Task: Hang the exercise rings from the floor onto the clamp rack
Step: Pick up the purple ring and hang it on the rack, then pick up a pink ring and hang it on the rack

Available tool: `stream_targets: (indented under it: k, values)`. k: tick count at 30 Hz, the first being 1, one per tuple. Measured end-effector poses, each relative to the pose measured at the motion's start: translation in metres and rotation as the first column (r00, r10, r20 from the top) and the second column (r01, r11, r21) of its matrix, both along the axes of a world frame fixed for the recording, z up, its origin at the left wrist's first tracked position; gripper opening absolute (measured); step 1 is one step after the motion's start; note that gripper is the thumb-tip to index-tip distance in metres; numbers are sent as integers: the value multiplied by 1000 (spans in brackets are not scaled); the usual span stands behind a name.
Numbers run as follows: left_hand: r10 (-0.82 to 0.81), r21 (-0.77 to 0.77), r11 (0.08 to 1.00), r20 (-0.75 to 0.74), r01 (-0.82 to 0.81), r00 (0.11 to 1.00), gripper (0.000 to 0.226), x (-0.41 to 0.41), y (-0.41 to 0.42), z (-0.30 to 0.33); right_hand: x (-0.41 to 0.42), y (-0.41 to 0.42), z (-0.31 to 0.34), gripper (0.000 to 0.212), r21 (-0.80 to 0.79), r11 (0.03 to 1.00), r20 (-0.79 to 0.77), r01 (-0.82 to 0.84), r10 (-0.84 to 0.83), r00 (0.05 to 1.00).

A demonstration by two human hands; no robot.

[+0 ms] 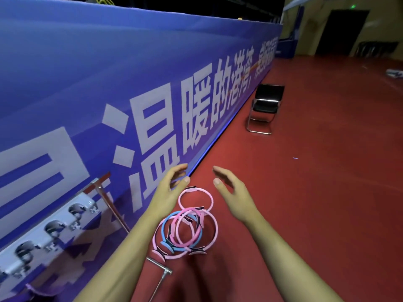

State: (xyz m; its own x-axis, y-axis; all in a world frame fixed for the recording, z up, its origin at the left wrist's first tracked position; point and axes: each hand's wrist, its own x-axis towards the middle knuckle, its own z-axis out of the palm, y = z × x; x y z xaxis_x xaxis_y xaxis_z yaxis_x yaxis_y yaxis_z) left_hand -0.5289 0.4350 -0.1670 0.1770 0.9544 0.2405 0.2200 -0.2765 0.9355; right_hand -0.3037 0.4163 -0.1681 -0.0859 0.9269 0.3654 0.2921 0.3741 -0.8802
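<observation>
my left hand (pixel 169 184) and right hand (pixel 231 188) are both out in front of me, fingers loose and spread, holding nothing. the exercise rings (pixel 187 227), pink ones and a blue one, lie in an overlapping pile on the red floor (pixel 316 192) below my hands. the clamp rack (pixel 43 232) stands to my left against the blue banner (pixel 109 83).

The clamp rack (pixel 46 228) runs off the left and bottom edges, its nearest clamps cut off and blurred. In the pile of exercise rings (pixel 186 231) the overlaps hide parts of the lower ones, so their count is unsure. The left forearm covers part of the near metal stand (pixel 160 277). The banner (pixel 130 94) lettering blurs at the far end.
</observation>
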Motion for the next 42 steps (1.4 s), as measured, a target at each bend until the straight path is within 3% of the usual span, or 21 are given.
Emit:
stream_targets:
  k: [9, 17, 27, 35, 42]
  values:
    - [19, -17, 1000, 40, -19, 999, 41, 55, 84, -7, 46, 92, -5, 39, -23, 1000, 23, -21, 22, 1000]
    - [53, -34, 998, 144, -49, 988, 47, 86, 220, -27, 55, 221, -13, 38, -78, 993, 83, -90, 96, 992]
    - [173, -101, 982, 126, -160, 977, 36, 82, 358, -49, 58, 387, -34, 40, -141, 965, 157, -219, 240, 958]
    - [399, -91, 915, 66, -392, 915, 40, 76, 418, -60, 33, 505, -54, 40, -205, 863, 96, -461, 487, 868]
    - [640, -125, 765, 32, -632, 768, 35, 90, 451, -60, 25, 592, -67, 40, -259, 694, 94, -672, 711, 697]
